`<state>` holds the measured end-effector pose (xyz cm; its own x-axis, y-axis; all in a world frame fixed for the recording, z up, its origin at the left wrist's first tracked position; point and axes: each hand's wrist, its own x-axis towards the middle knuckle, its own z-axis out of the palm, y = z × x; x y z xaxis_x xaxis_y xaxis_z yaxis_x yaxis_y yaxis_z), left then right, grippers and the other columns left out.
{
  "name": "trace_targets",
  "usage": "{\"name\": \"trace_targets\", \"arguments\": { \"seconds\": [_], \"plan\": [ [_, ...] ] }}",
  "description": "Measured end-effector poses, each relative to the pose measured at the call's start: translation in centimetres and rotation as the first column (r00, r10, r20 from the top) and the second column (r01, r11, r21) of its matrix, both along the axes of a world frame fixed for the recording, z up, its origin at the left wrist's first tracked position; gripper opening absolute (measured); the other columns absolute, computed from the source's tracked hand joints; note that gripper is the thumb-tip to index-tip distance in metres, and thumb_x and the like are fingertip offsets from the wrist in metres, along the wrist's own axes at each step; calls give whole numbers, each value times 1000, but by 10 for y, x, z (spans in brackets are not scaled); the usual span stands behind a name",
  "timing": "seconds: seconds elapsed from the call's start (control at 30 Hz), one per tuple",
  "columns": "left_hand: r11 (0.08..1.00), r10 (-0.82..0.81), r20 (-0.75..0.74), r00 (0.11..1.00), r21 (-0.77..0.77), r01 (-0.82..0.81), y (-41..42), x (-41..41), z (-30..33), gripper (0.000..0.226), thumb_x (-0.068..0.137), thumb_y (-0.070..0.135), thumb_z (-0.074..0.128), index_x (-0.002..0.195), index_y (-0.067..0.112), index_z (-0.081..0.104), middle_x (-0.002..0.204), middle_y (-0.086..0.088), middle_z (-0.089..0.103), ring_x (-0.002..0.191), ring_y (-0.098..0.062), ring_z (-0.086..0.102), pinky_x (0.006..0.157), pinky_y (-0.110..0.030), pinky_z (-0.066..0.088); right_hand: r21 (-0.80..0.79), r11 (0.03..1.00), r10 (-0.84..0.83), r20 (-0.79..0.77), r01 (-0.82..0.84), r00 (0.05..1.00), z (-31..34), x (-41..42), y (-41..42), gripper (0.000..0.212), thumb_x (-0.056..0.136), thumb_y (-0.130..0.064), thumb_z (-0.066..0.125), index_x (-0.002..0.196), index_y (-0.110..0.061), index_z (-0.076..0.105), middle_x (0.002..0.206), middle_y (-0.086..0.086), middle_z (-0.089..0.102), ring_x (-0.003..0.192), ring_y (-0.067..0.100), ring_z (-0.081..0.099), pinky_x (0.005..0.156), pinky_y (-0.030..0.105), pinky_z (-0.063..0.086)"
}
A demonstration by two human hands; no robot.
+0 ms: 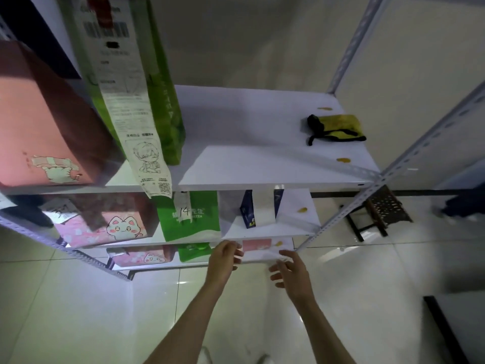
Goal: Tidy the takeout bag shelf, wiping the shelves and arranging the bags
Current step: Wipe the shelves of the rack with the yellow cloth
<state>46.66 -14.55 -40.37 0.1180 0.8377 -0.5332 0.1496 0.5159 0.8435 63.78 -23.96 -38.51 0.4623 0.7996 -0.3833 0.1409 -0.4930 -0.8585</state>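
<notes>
While both hands reach down to the lowest tier of the white metal shelf unit (273, 183), the left hand (223, 258) has its fingers curled at the front edge of a pink paper takeout bag (256, 245) lying there, though whether it actually grips the bag cannot be told; the right hand (290, 269) hovers just beside it with fingers spread and holding nothing. Risk one: a one-handed pull may tip or crease the pink bag or nudge the green takeout bag (193, 251) beside it. Risk two: yellow stains (343, 160) remain on the upper tiers, and the yellow-and-black cleaning cloth (334, 128) lies well apart on the top tier; arranging bags before wiping would probably smear their bases.
</notes>
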Motion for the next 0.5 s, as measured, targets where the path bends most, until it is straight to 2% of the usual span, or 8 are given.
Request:
{"name": "trace_targets", "arguments": {
  "seconds": [0.13,0.23,0.33,0.5],
  "plan": [
    [1000,8,-32,999,16,-7,10,28,-23,15,99,16,57,92,13,69,83,-1,76,69,-14,67,62,-28,50,-16,999,45,1,-45,999,-9,40,18,15,105,-13,51,120,-17,54,88,10,74,73,25,72,60,30,56],
    [994,113,-34,993,-3,-113,14,49,-38,13,99,15,58,92,13,68,88,-5,76,72,-17,66,63,-29,52,-20,995,97,-18,-98,995,-26,66,28,15,106,-12,50,119,-13,55,90,13,73,75,28,71,61,32,55],
    [981,195,-60,979,-10,-196,15,72,-55,12,100,15,58,93,15,67,96,-10,75,75,-18,67,60,-28,51,-23,996,79,-62,-81,995,-47,78,37,15,106,-15,49,120,-13,54,91,13,72,76,28,70,63,34,57],
    [987,146,-148,978,92,-134,22,107,-90,10,102,17,59,106,12,66,112,-14,65,95,-30,69,66,-32,58,-10,995,98,-85,-100,992,-86,90,55,18,106,-16,50,124,-16,53,91,10,72,73,24,71,58,28,55]
  ]
}}
